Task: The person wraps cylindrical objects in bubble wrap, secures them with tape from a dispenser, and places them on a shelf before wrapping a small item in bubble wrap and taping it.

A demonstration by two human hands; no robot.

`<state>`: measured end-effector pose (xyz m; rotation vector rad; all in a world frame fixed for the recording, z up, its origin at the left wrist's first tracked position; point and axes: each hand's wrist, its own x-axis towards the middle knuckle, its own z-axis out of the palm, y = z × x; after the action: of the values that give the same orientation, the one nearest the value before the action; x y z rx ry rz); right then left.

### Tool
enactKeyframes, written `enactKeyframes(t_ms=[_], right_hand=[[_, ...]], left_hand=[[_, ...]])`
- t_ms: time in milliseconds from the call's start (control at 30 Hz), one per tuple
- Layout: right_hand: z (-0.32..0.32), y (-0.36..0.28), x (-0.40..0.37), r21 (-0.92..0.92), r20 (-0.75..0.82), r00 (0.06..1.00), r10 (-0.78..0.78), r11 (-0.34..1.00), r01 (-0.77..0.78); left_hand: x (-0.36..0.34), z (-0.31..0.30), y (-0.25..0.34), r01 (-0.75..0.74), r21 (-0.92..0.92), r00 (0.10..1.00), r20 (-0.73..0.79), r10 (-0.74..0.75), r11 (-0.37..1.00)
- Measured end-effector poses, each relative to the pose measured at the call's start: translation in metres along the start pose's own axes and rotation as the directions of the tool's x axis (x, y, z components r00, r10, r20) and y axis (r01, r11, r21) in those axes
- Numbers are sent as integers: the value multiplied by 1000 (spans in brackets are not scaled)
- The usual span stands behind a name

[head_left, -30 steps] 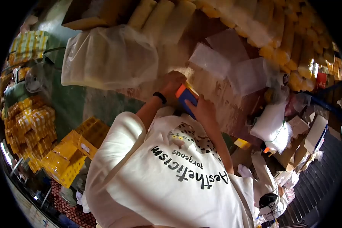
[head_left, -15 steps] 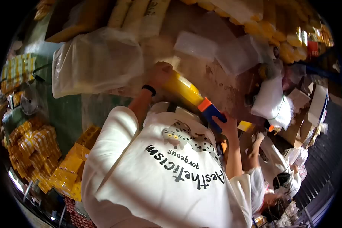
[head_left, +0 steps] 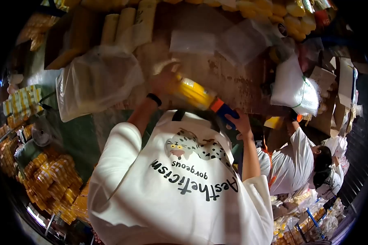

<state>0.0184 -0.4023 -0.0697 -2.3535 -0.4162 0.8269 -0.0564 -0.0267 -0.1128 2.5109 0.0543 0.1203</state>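
My left hand (head_left: 166, 81), with a black band at the wrist, is blurred by motion and closed at the left end of a long, glossy yellow piece (head_left: 195, 93). From there the piece slants down to the orange end of a blue-and-orange tool, which looks like a tape dispenser (head_left: 225, 113). Around the blue part of that tool, the fingers of my right hand (head_left: 242, 123) are wrapped. Both hands are in front of my white printed shirt (head_left: 176, 204), over the near edge of a worn brown tabletop (head_left: 237, 77).
A clear plastic bag (head_left: 98, 81) covers the table's left side, near pale rolls (head_left: 124, 26) and a cardboard box (head_left: 71, 36). Plastic sheets (head_left: 192, 42) lie at the back. To the right are a bubble-wrap bundle (head_left: 294, 87) and a co-worker (head_left: 294, 161). Yellow packages (head_left: 51, 179) are stacked lower left.
My view has turned, shifting the table and its contents leftward in the picture. Both hands keep their hold. The co-worker on the right now reaches an arm toward the table.
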Motion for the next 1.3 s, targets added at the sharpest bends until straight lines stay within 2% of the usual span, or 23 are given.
enactKeyframes(t_ms=[33,67,133,200,233,300,400,433,533,667,700,733,800,900,1000,1067,1100,1200,1233,1300], right_hand=[[3,8,2,-8,27,999,29,1000,-29],[7,15,4,6,12,1000,-23,1000,23],[19,20,7,13,-15,993,-118,993,118],[19,18,7,-15,-52,977,-206,979,206],[21,14,8,-36,-75,967,-244,970,242],[16,8,8,47,-10,996,-84,995,84],[-21,-44,3,151,147,985,90,982,-112],[-34,-63,-4,179,211,968,136,968,-175],[-37,-98,-12,238,57,981,-186,957,168],[-34,-192,-10,123,155,950,-271,959,254],[-31,-208,-9,98,151,943,-297,954,285],[-29,-221,-6,72,152,933,-325,946,317],[-18,-238,-1,7,135,914,-382,923,384],[-1,-259,4,-74,117,897,-426,897,436],[-1,-277,5,-56,149,904,-401,909,412],[-2,-278,6,-16,149,908,-393,917,399],[-5,-280,5,-70,144,909,-391,912,404],[-28,-277,5,-14,268,935,-232,970,244],[-30,-256,9,11,225,929,-294,954,299],[-51,-225,13,-50,166,918,-360,927,372]], left_hand=[[1,2,21,-132,-9,984,119,132,991],[-1,7,47,-298,73,946,156,284,952],[-4,28,71,-478,258,871,261,416,840],[-4,48,82,-525,475,848,366,384,706],[2,42,79,-528,385,826,442,350,757],[16,30,77,-486,199,753,590,292,851],[13,13,79,-416,13,862,323,390,909],[13,1,84,-460,9,863,240,445,888],[6,-71,112,-269,-167,939,172,297,948],[-46,-80,59,-129,-376,986,50,159,918],[-58,-78,48,-30,-422,994,79,70,906],[-64,-89,53,-2,-396,999,40,19,918],[-79,-110,67,67,-348,995,-46,-89,935],[-84,-98,77,59,-417,952,-251,-177,907],[-79,-87,58,116,-384,924,-297,-241,916],[-74,-87,56,109,-292,926,-318,-204,950],[-71,-88,54,105,-245,927,-328,-184,964],[-72,-84,41,36,-237,929,-350,-120,971],[-73,-86,39,67,-307,912,-366,-183,949],[-77,-95,38,122,-446,870,-382,-312,887]])
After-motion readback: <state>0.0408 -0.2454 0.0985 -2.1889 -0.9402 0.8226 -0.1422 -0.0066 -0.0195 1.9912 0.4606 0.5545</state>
